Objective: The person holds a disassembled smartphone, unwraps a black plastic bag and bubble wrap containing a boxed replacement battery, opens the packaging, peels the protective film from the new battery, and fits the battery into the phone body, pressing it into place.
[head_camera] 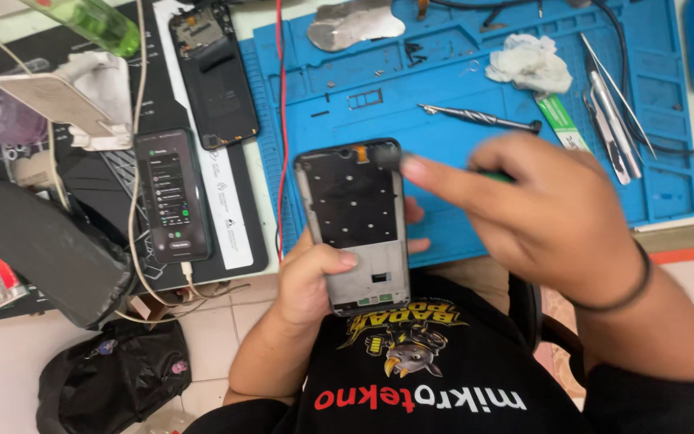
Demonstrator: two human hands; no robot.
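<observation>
Phone frame (357, 225), opened and stripped, back side up, stands near the centre of the frame over the lower edge of a blue work mat (459, 88). Left hand (315, 277) grasps it from below, thumb laid across its lower left edge, fingertips showing at its right side. Right hand (540, 213), motion-blurred, is closed around a green-handled tool (493, 174) whose working end meets the upper right corner of the frame; a dark band circles that wrist.

On the mat: a screwdriver (480, 119) at upper centre, a crumpled white tissue (529, 63) to its right, tweezers (614, 120) at the far right, and a metal plate (355, 22) at the top edge. A red wire (281, 112) runs down the mat's left border.

Left of the mat, on a dark pad, lie a second opened phone (214, 72) at the top and a lit phone (173, 195) on a white cable. A black bag (114, 384) sits on the tiled floor at lower left.
</observation>
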